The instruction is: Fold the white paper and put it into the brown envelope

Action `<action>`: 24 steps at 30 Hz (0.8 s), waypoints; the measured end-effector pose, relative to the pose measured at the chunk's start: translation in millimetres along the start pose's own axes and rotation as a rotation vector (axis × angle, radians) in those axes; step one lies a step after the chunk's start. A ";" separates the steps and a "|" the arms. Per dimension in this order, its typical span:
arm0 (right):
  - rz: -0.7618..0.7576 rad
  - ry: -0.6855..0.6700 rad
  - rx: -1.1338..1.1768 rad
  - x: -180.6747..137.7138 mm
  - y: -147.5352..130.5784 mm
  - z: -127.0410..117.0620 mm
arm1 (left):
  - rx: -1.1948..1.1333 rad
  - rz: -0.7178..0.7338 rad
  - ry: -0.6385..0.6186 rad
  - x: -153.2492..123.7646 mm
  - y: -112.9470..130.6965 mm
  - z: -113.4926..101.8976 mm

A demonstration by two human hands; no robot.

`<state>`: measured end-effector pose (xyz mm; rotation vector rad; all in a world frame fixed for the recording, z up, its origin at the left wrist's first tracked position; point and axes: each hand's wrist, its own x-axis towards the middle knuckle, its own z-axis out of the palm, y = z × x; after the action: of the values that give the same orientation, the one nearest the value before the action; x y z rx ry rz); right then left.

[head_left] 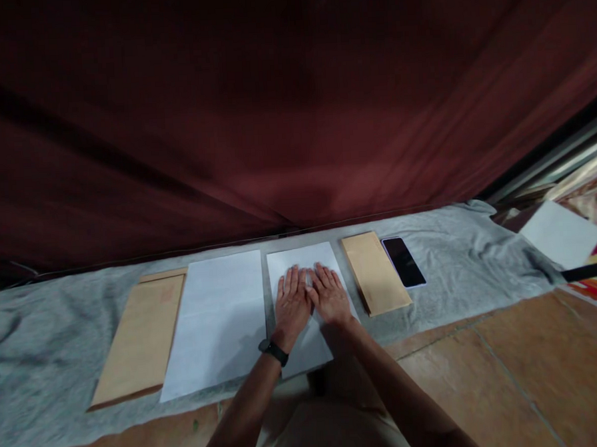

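Observation:
Both my hands lie flat, side by side, on a white sheet of paper (300, 258) spread on a grey cloth (455, 262). My left hand (291, 302) wears a black wristband and has its fingers stretched out on the paper. My right hand (329, 294) lies next to it, fingers out and palm down, thumb touching the left hand. A larger white sheet (218, 321) lies just left of this paper. Neither hand holds anything.
A brown envelope (142, 338) lies at the left of the large sheet, another brown envelope (375, 271) right of my hands, then a dark phone (403, 261). A dark red curtain (273, 118) hangs behind. Tiled floor (511, 372) lies in front; white paper (559, 233) at far right.

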<state>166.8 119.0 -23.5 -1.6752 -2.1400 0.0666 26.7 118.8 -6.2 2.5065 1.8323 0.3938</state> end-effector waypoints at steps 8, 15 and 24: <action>0.064 0.080 -0.077 -4.9 7.6 1.8 | -0.022 -0.064 0.074 -3.2 -22.3 1.7; 0.067 0.120 -0.072 -4.1 6.0 2.4 | -0.035 -0.098 0.061 24.7 -33.0 8.7; 0.099 0.165 0.014 -4.2 1.2 0.9 | -0.119 -0.076 0.151 16.8 -27.1 -3.5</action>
<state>168.4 115.5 -26.0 -1.7156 -1.9315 -0.0268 5.4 142.5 -3.8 2.3803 1.8862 0.6850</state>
